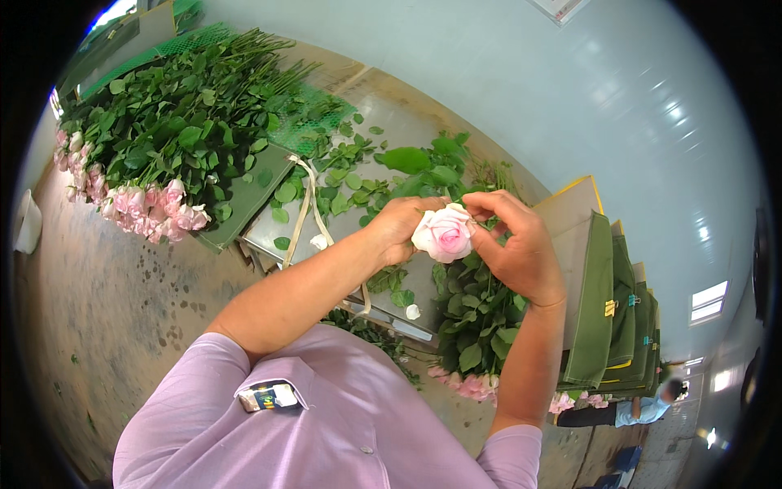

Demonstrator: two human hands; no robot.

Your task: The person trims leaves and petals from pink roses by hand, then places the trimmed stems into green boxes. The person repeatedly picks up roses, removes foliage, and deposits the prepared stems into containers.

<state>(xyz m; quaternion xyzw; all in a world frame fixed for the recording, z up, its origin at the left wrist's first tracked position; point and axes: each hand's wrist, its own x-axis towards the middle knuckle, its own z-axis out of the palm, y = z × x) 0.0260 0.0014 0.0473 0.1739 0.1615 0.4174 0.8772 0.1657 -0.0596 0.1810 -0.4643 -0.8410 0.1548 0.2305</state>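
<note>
A pale pink rose [449,235] faces up in front of me, its outer petals nearly white. My left hand [397,229] is closed around it just below the bloom. At the flower's right edge, the thumb and curled fingers of my right hand [516,241] touch the outer petals. Whether those fingertips pinch a petal cannot be made out. Under both hands stands a metal-topped table [385,299], strewn with loose green leaves [351,180]. Fallen white petals [413,312] lie near its front edge.
A large heap of pink roses [159,211] with leafy stems covers the left side on green cloth [250,195]. Cream straps [299,226] hang over the table edge. More roses [473,385] lie at right beside clipped green cloth panels [602,299]. Another person [641,412] stands far right.
</note>
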